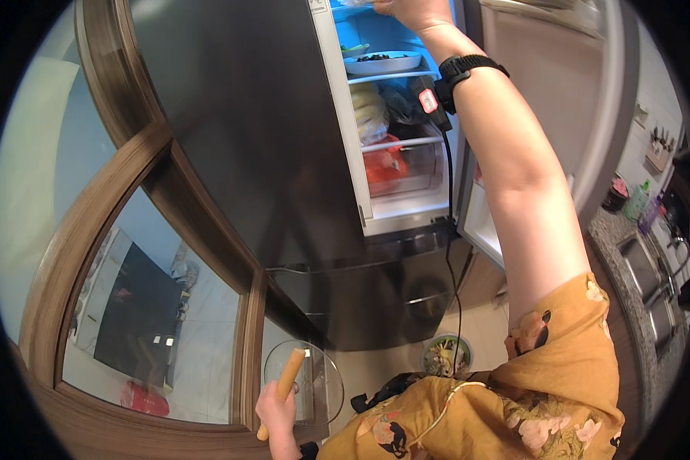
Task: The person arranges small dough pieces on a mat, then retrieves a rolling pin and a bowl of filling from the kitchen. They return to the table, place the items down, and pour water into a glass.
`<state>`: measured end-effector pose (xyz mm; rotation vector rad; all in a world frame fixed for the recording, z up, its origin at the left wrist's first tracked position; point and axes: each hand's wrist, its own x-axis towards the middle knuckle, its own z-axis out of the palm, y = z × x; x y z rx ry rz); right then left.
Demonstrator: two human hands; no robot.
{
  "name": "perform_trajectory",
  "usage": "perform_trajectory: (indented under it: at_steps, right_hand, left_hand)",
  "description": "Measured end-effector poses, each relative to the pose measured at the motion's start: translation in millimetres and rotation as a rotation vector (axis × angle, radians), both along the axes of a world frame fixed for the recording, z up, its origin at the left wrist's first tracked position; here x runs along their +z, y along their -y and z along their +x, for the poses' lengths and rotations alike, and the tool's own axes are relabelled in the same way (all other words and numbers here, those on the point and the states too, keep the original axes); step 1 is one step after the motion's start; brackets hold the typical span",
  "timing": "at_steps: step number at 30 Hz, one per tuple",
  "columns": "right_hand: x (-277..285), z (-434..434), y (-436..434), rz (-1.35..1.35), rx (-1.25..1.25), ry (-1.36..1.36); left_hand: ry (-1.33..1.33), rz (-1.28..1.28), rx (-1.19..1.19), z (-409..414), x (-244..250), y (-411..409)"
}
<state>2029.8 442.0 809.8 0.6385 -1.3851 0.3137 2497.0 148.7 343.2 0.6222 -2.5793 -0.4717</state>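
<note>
My left hand [277, 409] is closed around a wooden rolling pin [290, 372] at the lower left. A round glass lid [332, 382] with a knob lies right against that hand; its exact hold is hidden. At the top edge, my right hand [422, 12] reaches into the open refrigerator [345, 132], its fingers by a whitish, crumpled-looking thing [355, 3]; the picture cuts both off. Below, a white dish [384, 63] of dark food stands on a shelf beside a dish with something green. Lower down are a bagged pale item [369, 112] and a red bag [384, 167].
The refrigerator door [543, 86] stands open at the right. A black cable [452, 241] hangs from a device at my right wrist. A bin of scraps [447, 353] stands on the floor. A wood-framed glass door [253, 345] is at the left, a granite counter [621, 287] with sinks at the right.
</note>
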Motion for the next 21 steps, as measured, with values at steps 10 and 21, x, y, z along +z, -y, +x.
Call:
perform_trajectory:
  at_steps: [10,21]
  right_hand:
    - [-92,166,-44,0.082,0.027,0.159]
    - [-186,342,-219,0.031,-0.042,0.172]
  left_hand:
    - [0.004,0.033,-0.358,28,-10,-24]
    - [0.14,-0.095,-0.799,-26,17,-160]
